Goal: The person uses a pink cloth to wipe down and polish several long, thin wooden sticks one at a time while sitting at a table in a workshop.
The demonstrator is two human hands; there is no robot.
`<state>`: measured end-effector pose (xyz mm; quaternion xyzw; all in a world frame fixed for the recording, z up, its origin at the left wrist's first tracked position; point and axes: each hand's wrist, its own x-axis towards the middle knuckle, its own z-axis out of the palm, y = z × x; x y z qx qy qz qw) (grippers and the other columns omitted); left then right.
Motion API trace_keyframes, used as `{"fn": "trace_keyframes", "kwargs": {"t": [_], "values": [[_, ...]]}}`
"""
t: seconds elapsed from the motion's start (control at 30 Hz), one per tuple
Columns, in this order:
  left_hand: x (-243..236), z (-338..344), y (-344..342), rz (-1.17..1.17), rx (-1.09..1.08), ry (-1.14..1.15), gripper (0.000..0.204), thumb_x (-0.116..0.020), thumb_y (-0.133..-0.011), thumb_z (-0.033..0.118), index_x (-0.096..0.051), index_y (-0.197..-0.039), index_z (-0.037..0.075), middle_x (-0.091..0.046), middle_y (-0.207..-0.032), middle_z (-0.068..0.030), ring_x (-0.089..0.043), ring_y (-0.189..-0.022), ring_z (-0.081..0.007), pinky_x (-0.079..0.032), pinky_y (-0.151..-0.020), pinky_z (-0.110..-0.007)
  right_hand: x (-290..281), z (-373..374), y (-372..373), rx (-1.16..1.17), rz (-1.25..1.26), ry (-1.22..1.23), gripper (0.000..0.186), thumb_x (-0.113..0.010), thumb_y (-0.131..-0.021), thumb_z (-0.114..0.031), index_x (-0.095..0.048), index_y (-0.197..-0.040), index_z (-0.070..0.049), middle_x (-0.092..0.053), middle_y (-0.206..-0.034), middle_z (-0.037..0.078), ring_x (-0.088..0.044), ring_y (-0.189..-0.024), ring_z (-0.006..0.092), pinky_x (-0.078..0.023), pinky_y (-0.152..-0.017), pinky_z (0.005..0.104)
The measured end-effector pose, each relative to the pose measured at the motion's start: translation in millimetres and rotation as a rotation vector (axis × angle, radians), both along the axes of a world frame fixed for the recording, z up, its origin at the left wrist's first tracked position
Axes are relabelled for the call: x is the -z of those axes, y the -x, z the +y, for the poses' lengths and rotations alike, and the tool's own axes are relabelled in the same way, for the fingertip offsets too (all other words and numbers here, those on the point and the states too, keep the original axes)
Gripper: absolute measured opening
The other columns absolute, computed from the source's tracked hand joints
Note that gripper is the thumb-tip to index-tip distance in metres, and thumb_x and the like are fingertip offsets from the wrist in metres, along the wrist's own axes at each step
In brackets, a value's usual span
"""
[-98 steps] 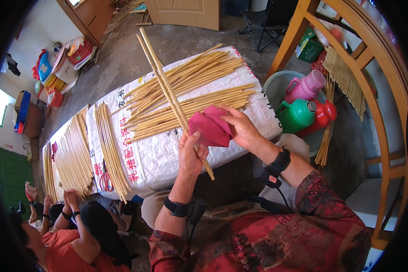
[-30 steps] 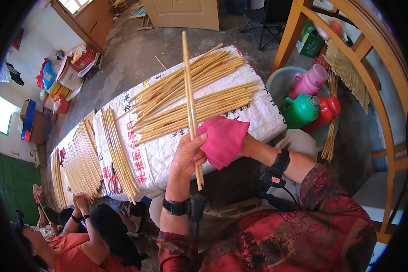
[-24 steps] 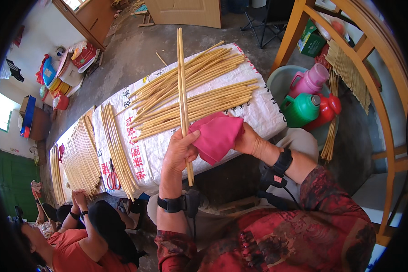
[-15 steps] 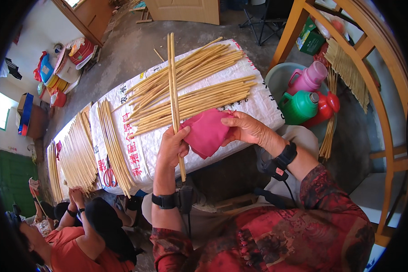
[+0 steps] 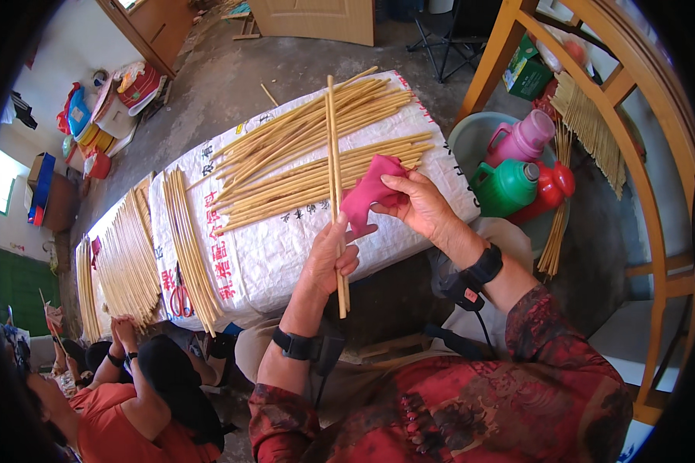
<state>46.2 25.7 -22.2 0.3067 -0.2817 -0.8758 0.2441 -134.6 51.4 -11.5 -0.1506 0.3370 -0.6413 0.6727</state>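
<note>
sticks (image 5: pixel 301 127) lie on the sheet (image 5: pixel 278 262), left of the basin (image 5: pixel 469 137).

Large red characters (image 5: pixel 225 271) and smaller black characters (image 5: pixel 207 168) on the white sheet (image 5: pixel 264 274).

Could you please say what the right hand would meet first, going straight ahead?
Past its pink cloth, the right hand would likely meet the sticks in the left hand, though depth is unclear.
</note>
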Motion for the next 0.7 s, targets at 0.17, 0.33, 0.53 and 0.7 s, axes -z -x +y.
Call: {"fn": "trace_keyframes", "kwargs": {"t": [0.17, 0.33, 0.53, 0.7], "values": [[2.9, -6.5, 3.3, -0.032, -0.21, 0.071, 0.021, -0.05, -0.083, 0.023, -0.044, -0.095, 0.007, -0.051, -0.071, -0.0052, -0.027, -0.036, -0.0041, -0.024, -0.031, -0.018, -11.2, 0.4, -11.6, -0.01, 0.193, 0.119, 0.036, -0.056, -0.077, -0.007, -0.043, -0.11, -0.004, -0.053, -0.097, 0.007, -0.055, -0.088, 0.0162, -0.051, -0.068, 0.0293], [-5.4, -19.9, -14.7, -0.1, -0.435, 0.232, 0.013, -0.051, -0.081, 0.01, -0.046, -0.093, 0.007, -0.04, -0.059, 0.0012, -0.029, -0.036, -0.0049, -0.025, -0.032, -0.018, -2.0, -1.0, 3.7, -0.05, 0.411, 0.152, 0.039, -0.056, -0.076, -0.007, -0.042, -0.112, -0.004, -0.051, -0.099, 0.006, -0.053, -0.085, 0.0131, -0.048, -0.068, 0.0259], [-12.6, -18.2, -18.1, -0.081, -0.447, 0.303, 0.013, -0.048, -0.082, 0.009, -0.048, -0.093, 0.004, -0.045, -0.06, -0.0012, -0.03, -0.035, -0.0046, -0.026, -0.031, -0.018, 23.8, -3.3, -2.7, 0.071, 1.137, 0.259, 0.038, -0.056, -0.078, -0.012, -0.044, -0.113, -0.003, -0.05, -0.104, 0.007, -0.049, -0.096, 0.0154, -0.04, -0.081, 0.0259], [-15.9, -17.1, -16.3, -0.031, -0.436, 0.226, 0.012, -0.048, -0.082, 0.008, -0.05, -0.093, 0.004, -0.047, -0.062, -0.0022, -0.03, -0.035, -0.0048, -0.026, -0.03, -0.019, 8.5, 7.9, -28.3, -0.027, 1.411, 0.565, 0.051, -0.065, -0.068, -0.027, -0.046, -0.108, -0.002, -0.05, -0.101, 0.015, -0.048, -0.097, 0.0288, -0.035, -0.087, 0.0341]]}}
